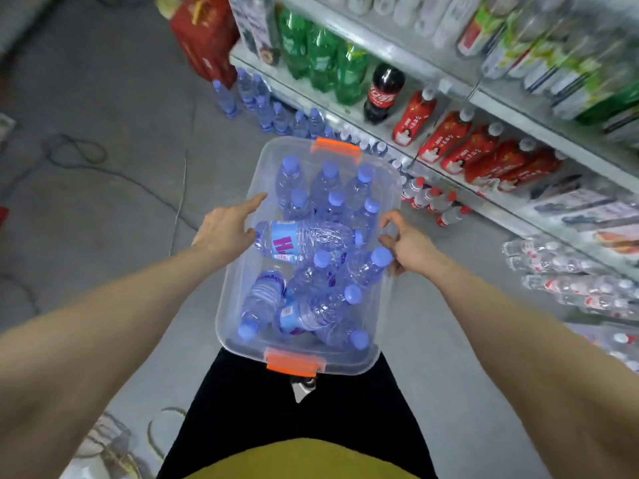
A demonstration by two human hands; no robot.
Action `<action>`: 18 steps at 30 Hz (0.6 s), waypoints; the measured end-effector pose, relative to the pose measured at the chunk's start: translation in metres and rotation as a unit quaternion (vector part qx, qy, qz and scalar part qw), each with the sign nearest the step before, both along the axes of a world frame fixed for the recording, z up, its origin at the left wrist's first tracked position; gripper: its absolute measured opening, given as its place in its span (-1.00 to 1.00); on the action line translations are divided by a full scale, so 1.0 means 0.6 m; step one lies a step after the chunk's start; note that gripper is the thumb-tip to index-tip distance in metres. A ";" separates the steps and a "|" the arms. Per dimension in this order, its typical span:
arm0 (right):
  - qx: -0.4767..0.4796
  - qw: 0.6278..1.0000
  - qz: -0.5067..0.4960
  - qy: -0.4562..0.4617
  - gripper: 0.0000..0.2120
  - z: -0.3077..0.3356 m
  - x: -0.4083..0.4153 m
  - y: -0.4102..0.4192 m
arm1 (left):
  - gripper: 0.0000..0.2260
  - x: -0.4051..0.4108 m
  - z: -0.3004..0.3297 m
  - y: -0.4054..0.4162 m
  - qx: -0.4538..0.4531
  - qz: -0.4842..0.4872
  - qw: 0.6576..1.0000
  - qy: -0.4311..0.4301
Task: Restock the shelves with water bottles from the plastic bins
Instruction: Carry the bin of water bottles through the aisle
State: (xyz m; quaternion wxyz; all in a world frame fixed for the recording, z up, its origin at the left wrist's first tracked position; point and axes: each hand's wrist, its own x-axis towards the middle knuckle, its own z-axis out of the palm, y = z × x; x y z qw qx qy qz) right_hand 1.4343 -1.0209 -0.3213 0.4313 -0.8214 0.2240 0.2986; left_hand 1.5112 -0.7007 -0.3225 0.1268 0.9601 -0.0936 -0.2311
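Down on the grey floor (103, 108) sits a clear plastic bin (238, 288) with an orange latch (334, 146) at its far end and another orange latch (294, 364) at the near end, just in front of the person's black-clad legs. Inside it lie blue-capped water bottles (321, 271): those at the far end stand upright in rows, those nearer lie tumbled over one another, and one labelled bottle (304, 236) lies crosswise on top in the middle.

The left hand (226, 226) is at the bin's left rim, palm down, its fingers (254, 202) straight and slightly apart, the forefinger reaching along the rim and the thumb close to the base of the crosswise bottle; whether it touches the plastic I cannot tell. The right hand (406, 245) is at the right rim, its fingers curled with thumb and forefinger forming a loose hook over the edge, beside a bottle cap; whether they actually clamp the rim I cannot tell.

To the right runs a metal shelf unit (460, 84). It carries green soda bottles (321, 57), a dark cola bottle (382, 95) and red-labelled bottles (477, 146), with red-capped clear bottles (434, 202) on the lowest level. More blue water bottles (266, 105) stand in a row at the foot of the shelves beyond the bin, near a red carton (204, 36). A dark cable (76, 153) loops across the floor on the left
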 end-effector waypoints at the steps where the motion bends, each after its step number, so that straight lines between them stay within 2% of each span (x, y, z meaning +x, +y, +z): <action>1: 0.003 1.000 -0.002 0.003 -0.87 -0.004 0.036 -0.005 | -0.34 0.030 -0.001 -0.005 0.000 0.005 1.000 0.003; 5: -0.047 0.999 -0.003 -0.009 -0.86 0.003 0.153 -0.020 | -0.32 0.143 -0.009 -0.025 -0.002 -0.002 1.000 0.014; 9: -0.033 0.999 -0.037 -0.004 -0.83 0.000 0.241 -0.024 | -0.31 0.269 -0.029 -0.039 -0.011 -0.044 0.998 0.041; 14: -0.047 0.981 -0.188 0.015 -0.89 -0.025 0.319 0.000 | -0.33 0.479 -0.059 -0.079 -0.049 -0.174 0.982 0.048; 18: -0.051 0.960 -0.274 0.031 -0.88 -0.059 0.338 0.038 | -0.38 0.590 -0.069 -0.120 -0.069 -0.257 0.962 0.055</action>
